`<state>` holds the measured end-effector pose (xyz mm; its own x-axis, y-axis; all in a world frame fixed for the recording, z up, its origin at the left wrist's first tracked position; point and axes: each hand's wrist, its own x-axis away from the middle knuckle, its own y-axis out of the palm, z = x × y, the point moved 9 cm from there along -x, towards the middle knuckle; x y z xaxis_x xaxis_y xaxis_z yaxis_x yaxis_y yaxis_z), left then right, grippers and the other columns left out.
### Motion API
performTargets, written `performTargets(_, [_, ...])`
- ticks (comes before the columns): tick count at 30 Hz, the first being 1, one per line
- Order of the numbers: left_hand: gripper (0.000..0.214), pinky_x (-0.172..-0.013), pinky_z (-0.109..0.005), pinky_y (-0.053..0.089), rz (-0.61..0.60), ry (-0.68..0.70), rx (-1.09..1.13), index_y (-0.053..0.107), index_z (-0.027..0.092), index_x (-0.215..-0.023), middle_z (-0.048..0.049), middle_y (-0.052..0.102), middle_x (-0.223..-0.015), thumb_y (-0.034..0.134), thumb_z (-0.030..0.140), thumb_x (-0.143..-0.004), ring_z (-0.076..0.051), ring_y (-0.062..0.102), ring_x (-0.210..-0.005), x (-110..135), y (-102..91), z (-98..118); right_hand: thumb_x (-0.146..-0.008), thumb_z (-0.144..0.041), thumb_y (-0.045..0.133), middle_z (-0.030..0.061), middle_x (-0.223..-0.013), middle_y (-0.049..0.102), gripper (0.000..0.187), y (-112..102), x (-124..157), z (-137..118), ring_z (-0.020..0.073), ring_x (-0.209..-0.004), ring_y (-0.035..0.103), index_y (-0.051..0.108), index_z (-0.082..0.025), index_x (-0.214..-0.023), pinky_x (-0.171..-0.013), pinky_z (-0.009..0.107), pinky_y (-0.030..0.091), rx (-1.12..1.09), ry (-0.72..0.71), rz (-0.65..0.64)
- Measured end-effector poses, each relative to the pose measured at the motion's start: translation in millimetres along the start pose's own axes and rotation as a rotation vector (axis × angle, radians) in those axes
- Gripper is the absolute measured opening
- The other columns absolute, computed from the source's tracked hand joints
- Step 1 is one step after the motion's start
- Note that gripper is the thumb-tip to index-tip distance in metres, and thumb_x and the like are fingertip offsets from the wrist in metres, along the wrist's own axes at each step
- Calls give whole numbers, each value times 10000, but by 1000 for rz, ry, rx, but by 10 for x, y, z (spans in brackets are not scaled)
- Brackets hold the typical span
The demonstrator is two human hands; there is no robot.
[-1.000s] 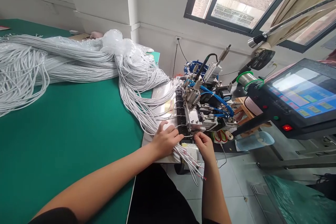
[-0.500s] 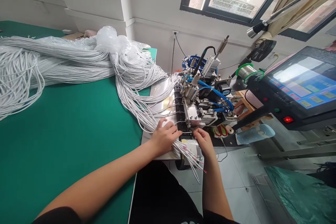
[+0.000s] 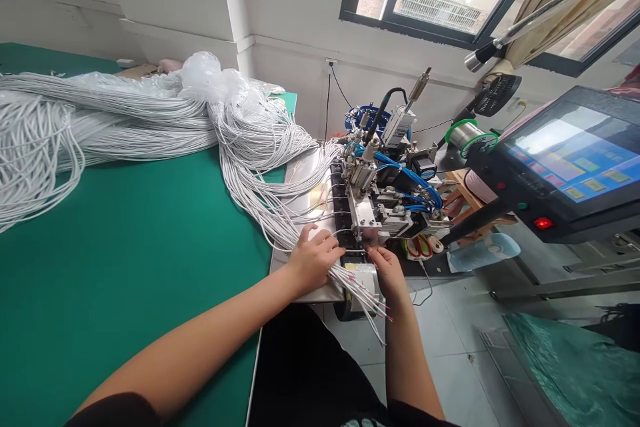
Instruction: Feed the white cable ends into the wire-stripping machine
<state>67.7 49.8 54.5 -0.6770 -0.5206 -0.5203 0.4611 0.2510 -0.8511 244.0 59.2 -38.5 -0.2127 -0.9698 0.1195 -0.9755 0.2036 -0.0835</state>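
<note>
My left hand (image 3: pixel 313 259) lies curled over a fan of thin white wires (image 3: pixel 280 207) on the metal plate (image 3: pixel 306 180) in front of a small soldering machine (image 3: pixel 380 200), with its fingers closed on the wires. My right hand (image 3: pixel 387 268) pinches one wire end at the black slotted fixture (image 3: pixel 345 213) just below the machine's head. More stripped wire ends (image 3: pixel 370 303) with red tips hang over the plate's front edge between my hands.
A large heap of white wires (image 3: pixel 100 123) and clear plastic wrap (image 3: pixel 210 77) covers the green table (image 3: pixel 125 247) at left. A touchscreen panel (image 3: pixel 570 160) stands at right, a solder spool (image 3: pixel 467 137) behind the machine. Tiled floor (image 3: pixel 450 360) lies below.
The view shifted slightly left and down. Both hands stayed at the fixture; my right hand edged a little toward the machine head with the wire end.
</note>
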Motion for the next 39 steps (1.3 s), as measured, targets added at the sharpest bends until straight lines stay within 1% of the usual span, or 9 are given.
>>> performTargets(3, [379,-1027,-494,196,12,-50,2,625,205,-1081,-60,659,-1095,605,186,-704,-249,547,-1058,10,2,-40,-738,-597,619,-24,-537,443,452,-156,75,-115,123,-515,389,486,-188,-599,-498,243,320,143,-100,82])
performTargets(7, [430,-1071,-536,141,26,-112,-13,591,207,-1170,-87,608,-1239,584,170,-742,-269,516,-1145,20,-12,-84,-835,-545,563,11,-613,520,399,-287,298,-473,147,-583,455,572,-182,-669,-544,253,363,308,-231,145])
performTargets(10, [425,-1075,-536,138,51,-80,-4,591,224,-1169,-72,646,-1152,564,149,-751,-253,546,-1092,20,-46,-47,-869,-480,557,44,-675,587,334,-119,485,-767,170,-626,503,634,-184,-734,-561,270,393,420,-304,26])
performTargets(14, [403,-1053,-514,174,100,-48,-8,605,237,-1134,-49,671,-1019,558,147,-743,-234,583,-989,21,-103,-21,-890,-398,565,59,-771,637,243,318,670,-1007,176,-666,534,686,-195,-831,-591,280,405,581,-418,-242])
performTargets(19, [386,-1021,-474,208,140,6,0,606,224,-1109,-31,671,-897,511,118,-751,-193,592,-871,26,-131,11,-887,-317,580,32,-745,619,174,523,663,-1043,164,-669,533,662,-200,-788,-602,267,387,639,-463,-325])
performTargets(27, [366,-819,-366,344,230,90,-110,553,143,-1215,-34,648,-815,395,141,-884,-157,575,-720,30,-183,83,-887,-372,570,45,-710,611,255,381,480,-1046,181,-634,528,638,-187,-726,-568,280,378,523,-496,-169])
performTargets(31, [343,-879,-401,321,268,44,-161,569,155,-1195,-26,649,-799,377,150,-910,-157,565,-713,43,-272,57,-868,-384,606,46,-725,630,243,331,362,-1034,186,-653,549,668,-183,-746,-605,282,409,491,-477,-143])
performTargets(34, [299,-936,-419,278,300,-4,-185,596,172,-1130,-17,657,-824,394,137,-913,-153,567,-740,54,-345,1,-856,-401,619,49,-732,632,246,254,291,-1053,193,-673,557,675,-178,-768,-627,286,422,477,-470,-99])
performTargets(39, [218,-951,-421,252,284,-84,-178,607,194,-814,16,596,-695,430,103,-904,-149,527,-725,56,-315,-156,-860,-405,617,39,-716,619,251,174,239,-1017,188,-673,548,676,-175,-777,-636,284,422,496,-436,-61])
